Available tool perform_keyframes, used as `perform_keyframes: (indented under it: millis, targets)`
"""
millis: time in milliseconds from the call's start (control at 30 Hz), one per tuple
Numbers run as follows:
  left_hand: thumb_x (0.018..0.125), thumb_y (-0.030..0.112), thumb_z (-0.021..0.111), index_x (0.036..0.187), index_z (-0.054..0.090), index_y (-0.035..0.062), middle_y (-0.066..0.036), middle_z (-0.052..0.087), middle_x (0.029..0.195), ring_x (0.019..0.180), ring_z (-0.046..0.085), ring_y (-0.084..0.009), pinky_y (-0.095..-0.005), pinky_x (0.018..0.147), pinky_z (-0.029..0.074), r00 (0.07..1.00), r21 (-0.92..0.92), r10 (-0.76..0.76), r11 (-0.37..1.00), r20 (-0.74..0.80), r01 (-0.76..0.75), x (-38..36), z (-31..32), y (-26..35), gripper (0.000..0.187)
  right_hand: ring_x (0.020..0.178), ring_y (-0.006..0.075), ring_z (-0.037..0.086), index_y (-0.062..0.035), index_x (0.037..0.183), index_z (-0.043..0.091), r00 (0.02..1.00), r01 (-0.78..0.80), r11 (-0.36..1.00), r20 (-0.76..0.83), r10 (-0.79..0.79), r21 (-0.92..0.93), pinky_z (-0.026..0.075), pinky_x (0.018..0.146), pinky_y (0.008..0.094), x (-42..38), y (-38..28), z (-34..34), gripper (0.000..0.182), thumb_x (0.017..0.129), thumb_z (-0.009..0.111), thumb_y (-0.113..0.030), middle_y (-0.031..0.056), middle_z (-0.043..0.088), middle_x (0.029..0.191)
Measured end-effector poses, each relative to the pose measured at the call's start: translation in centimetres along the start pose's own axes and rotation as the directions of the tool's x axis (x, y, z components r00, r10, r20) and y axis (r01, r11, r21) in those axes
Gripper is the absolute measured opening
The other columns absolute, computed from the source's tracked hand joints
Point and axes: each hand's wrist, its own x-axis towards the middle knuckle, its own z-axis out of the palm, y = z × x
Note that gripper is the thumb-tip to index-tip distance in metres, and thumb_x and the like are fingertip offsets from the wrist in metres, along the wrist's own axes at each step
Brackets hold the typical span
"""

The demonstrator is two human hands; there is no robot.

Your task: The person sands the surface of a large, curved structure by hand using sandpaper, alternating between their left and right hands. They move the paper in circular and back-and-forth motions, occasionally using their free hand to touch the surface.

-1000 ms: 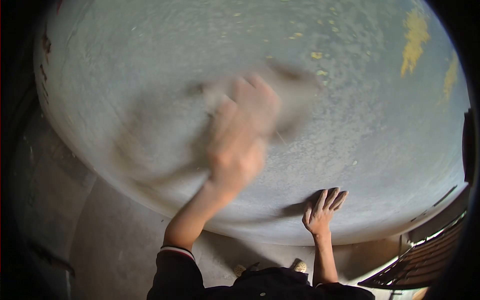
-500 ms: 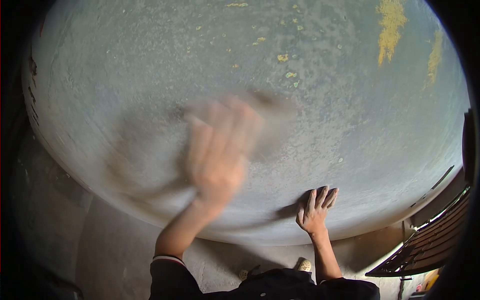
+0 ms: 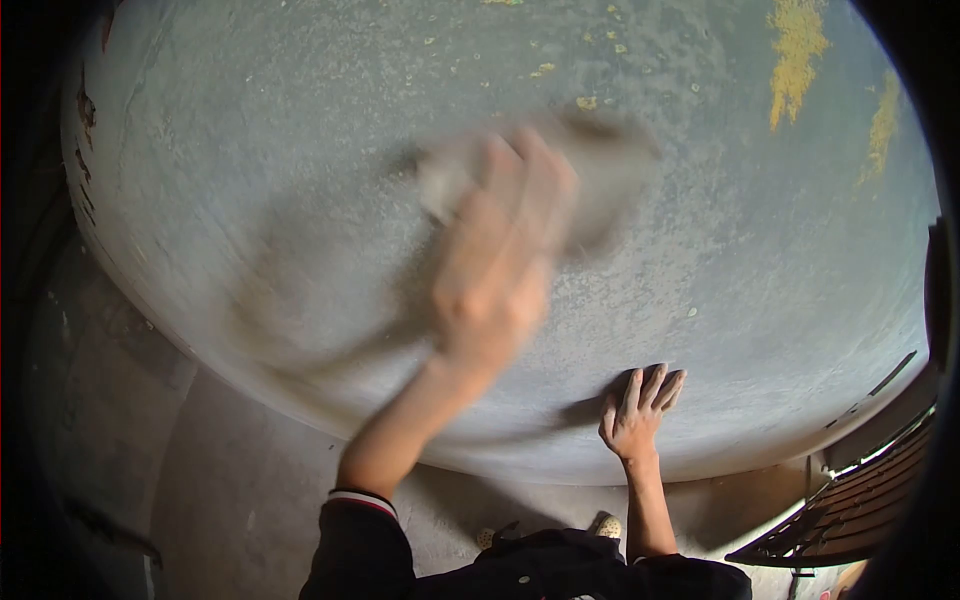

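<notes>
A large, curved grey-green surface (image 3: 330, 130) with yellow patches fills most of the view. My left hand (image 3: 505, 235) is over its middle, smeared by motion, with its fingers bent over a blurred greyish flat piece, perhaps a cloth or sheet (image 3: 610, 180), that lies against the surface. Near the lower right edge of the surface rests my right hand (image 3: 636, 412), its dusty fingers spread flat and nothing in it. Shadows of both hands fall to their left.
A dark slatted metal rack (image 3: 850, 500) stands at the lower right. Below the curved edge is the concrete floor (image 3: 250, 480), with my light, spotted shoes (image 3: 607, 525) on it. Dark cracks mark the surface's left edge.
My left hand has moved up and to the right with the greyish piece. My right hand stays on the surface, and the view has shifted slightly.
</notes>
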Motion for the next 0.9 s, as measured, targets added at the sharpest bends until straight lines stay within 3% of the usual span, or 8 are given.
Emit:
perform_keyframes:
  millis: [133,267,400,500,667,733,800,900]
  targets:
    - [0.083,0.000,0.042,0.111,0.060,0.0008,-0.012,0.055,0.121,0.120,0.045,-0.0276,-0.0413,0.102,0.033,0.986,-0.117,0.145,0.984,0.086,-0.135,-3.9,1.6,1.5,0.034,0.126,0.0574,0.004,-0.0070,0.138,0.026,1.000,0.008,1.000,0.000,-0.008,-0.013,0.008,0.100,0.0618,0.2,0.1,0.0,0.068,0.078,0.050,-0.027,0.0254,0.014,0.143]
    - [0.081,-0.005,0.043,0.115,0.056,0.0020,-0.013,0.054,0.121,0.119,0.045,-0.0310,-0.0402,0.100,0.037,0.985,0.062,0.056,0.997,-0.166,-0.046,3.0,0.2,-2.6,0.037,0.127,0.0560,0.003,-0.0068,0.140,0.021,0.999,0.033,0.998,0.010,-0.032,-0.044,0.008,0.100,0.0619,0.2,-0.2,-0.5,0.071,0.078,0.050,-0.025,0.0263,0.010,0.144]
    - [0.083,-0.001,0.046,0.110,0.061,0.0044,-0.010,0.059,0.114,0.114,0.050,-0.0299,-0.0379,0.100,0.037,0.991,-0.250,-0.119,0.963,-0.065,0.099,-2.5,0.9,1.1,0.031,0.127,0.0566,0.003,-0.0066,0.141,0.017,0.996,0.080,0.993,0.037,-0.077,-0.088,0.008,0.101,0.0624,0.4,0.2,-0.6,0.073,0.078,0.050,-0.023,0.0285,0.008,0.143]
    - [0.084,0.003,0.041,0.117,0.054,-0.0021,-0.014,0.052,0.123,0.124,0.040,-0.0277,-0.0413,0.105,0.027,0.978,-0.191,0.147,0.975,0.150,-0.118,-5.3,1.0,1.4,0.035,0.127,0.0573,0.004,-0.0064,0.140,0.019,0.997,0.072,0.995,0.022,-0.071,-0.066,0.008,0.101,0.0621,0.4,0.2,-0.5,0.072,0.078,0.050,-0.024,0.0282,0.010,0.143]
    - [0.083,0.000,0.050,0.112,0.059,0.0084,-0.004,0.052,0.125,0.118,0.048,-0.0247,-0.0360,0.102,0.035,0.914,0.109,0.326,0.945,-0.241,-0.308,6.3,1.7,-6.5,0.032,0.130,0.0521,0.007,-0.0128,0.137,0.032,0.999,0.011,1.000,-0.038,-0.012,-0.016,0.008,0.103,0.0571,0.2,0.1,0.1,0.064,0.078,0.052,-0.027,0.0202,0.018,0.145]
    - [0.082,0.000,0.052,0.111,0.060,0.0079,-0.003,0.049,0.128,0.119,0.047,-0.0234,-0.0359,0.102,0.035,0.999,-0.170,0.036,0.985,-0.031,-0.041,2.3,0.5,-0.5,0.031,0.130,0.0503,0.009,-0.0157,0.137,0.034,0.999,0.006,1.000,-0.048,-0.005,0.013,0.008,0.103,0.0568,-0.1,0.3,0.1,0.062,0.078,0.052,-0.028,0.0190,0.022,0.144]
    - [0.078,-0.002,0.055,0.113,0.058,0.0074,-0.004,0.050,0.128,0.118,0.048,-0.0214,-0.0352,0.103,0.034,0.971,-0.139,0.183,0.977,0.155,-0.162,-5.1,1.6,3.1,0.036,0.130,0.0496,0.009,-0.0167,0.136,0.035,1.000,0.021,1.000,-0.018,-0.021,0.010,0.008,0.103,0.0563,-0.3,0.9,-0.5,0.061,0.078,0.052,-0.028,0.0180,0.023,0.144]
    - [0.076,-0.003,0.057,0.115,0.057,0.0068,-0.007,0.050,0.127,0.117,0.049,-0.0226,-0.0352,0.101,0.036,0.953,0.005,0.286,0.958,0.098,-0.288,-0.9,1.3,1.3,0.040,0.131,0.0483,0.010,-0.0179,0.135,0.037,0.999,0.023,1.000,-0.029,-0.023,-0.019,0.009,0.104,0.0552,0.0,0.6,0.0,0.060,0.078,0.052,-0.028,0.0161,0.024,0.143]
